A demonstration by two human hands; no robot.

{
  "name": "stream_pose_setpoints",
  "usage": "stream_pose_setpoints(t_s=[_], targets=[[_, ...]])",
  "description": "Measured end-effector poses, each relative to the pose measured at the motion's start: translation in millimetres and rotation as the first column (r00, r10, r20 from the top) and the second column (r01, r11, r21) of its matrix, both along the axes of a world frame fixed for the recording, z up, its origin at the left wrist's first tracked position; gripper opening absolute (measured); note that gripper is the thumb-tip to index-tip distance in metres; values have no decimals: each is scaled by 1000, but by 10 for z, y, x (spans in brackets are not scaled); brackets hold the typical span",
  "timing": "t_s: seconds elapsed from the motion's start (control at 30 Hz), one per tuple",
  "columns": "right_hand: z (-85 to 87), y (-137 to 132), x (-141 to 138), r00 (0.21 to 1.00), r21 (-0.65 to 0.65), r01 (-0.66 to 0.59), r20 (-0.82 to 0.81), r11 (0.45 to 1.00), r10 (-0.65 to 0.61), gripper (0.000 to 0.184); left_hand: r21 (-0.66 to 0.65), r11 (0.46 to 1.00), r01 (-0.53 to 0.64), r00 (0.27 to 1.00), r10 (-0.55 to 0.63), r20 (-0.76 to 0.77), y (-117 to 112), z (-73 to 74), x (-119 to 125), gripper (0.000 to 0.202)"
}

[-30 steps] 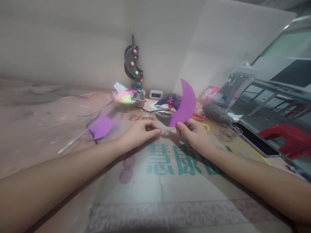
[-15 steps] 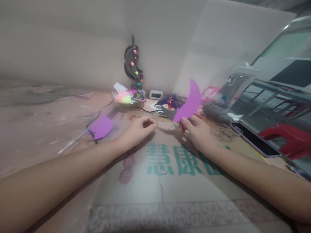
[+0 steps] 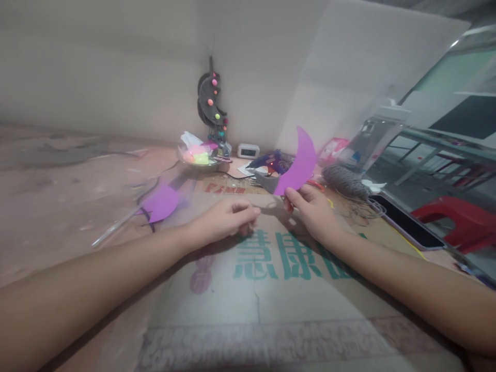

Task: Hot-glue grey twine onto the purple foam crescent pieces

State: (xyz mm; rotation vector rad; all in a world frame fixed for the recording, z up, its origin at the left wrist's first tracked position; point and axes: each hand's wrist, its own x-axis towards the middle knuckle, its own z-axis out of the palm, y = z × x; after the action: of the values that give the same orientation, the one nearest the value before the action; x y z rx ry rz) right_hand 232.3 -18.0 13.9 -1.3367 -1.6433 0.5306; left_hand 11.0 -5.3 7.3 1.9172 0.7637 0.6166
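Observation:
My right hand (image 3: 310,209) pinches a purple crescent (image 3: 302,163), its thin sheet standing upright between thumb and fingers. The crescent's lower left end (image 3: 267,182) is grey and seems wrapped in yarn. To its left, my left hand (image 3: 232,219) is closed above the cardboard, thumb pressed against curled fingers. Whatever those fingers hold, perhaps a strand, is too thin to make out. Beneath both hands lies a cardboard sheet (image 3: 232,305) with green lettering. A ball of grey yarn (image 3: 344,182) rests beyond my right hand, loose loops beside it.
A blue glue gun (image 3: 271,161) lies behind the crescent, near a small white clock (image 3: 248,151). At the back left stands a bowl (image 3: 199,163) of bright bits below a hanging grey crescent ornament (image 3: 210,101). A purple cutout (image 3: 165,203) lies left; a phone (image 3: 408,222) lies right.
My left hand has dropped slightly toward me and to the right, its fingers curling more. The purple crescent has shifted a little left in my right hand.

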Motion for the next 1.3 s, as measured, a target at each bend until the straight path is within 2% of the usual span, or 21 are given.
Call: stream_pose_setpoints(t_s=[0.03,0.1,0.13,0.17,0.23,0.3,0.4,0.5,0.6,0.7,0.87,1.03,1.13,1.3], targets=[[0,1,-2,1000,2,-3,-2,1000,3,34,90,996,-2,1000,1,13,-6,-7,10,33],[6,-2,-7,1000,-3,5,5,1000,-5,34,190,977,99,995,-96,-24,-18,-22,25,27],[12,-7,-11,1000,-7,14,10,1000,-14,34,174,976,133,991,-127,-44,-20,-28,29,29],[20,-14,-15,1000,-11,22,16,1000,-22,34,132,984,119,992,-113,-52,-19,-33,30,34],[38,-31,-24,999,-11,26,26,1000,-25,33,53,998,-14,999,15,-31,-2,-41,29,40],[49,-50,-33,999,-9,8,39,1000,-8,32,45,987,-151,988,151,19,28,-46,31,34],[43,-74,-40,997,-20,-24,71,1000,25,31,78,984,-162,986,158,53,65,-48,43,28],[23,-78,-35,996,-33,-36,77,999,38,31,252,957,-145,989,151,-3,72,-62,50,20],[14,-62,-29,998,-39,-28,60,999,30,32,475,875,-96,977,174,-123,67,-99,42,16],[19,-48,-34,999,-60,-25,27,998,27,32,561,827,-23,964,168,-208,70,-127,36,16],[29,-56,-56,998,-89,-62,-28,994,60,32,561,826,55,934,156,-322,102,-42,72,21],[5,-33,-34,992,-67,-105,-79,992,99,34,545,832,103,846,215,-488,159,120,177,28],[-8,-13,-16,990,-73,-108,-102,991,101,33,499,849,172,797,177,-577,210,191,237,32],[10,-19,-17,991,-87,-97,-98,991,89,32,452,873,182,794,141,-592,290,221,231,27]])
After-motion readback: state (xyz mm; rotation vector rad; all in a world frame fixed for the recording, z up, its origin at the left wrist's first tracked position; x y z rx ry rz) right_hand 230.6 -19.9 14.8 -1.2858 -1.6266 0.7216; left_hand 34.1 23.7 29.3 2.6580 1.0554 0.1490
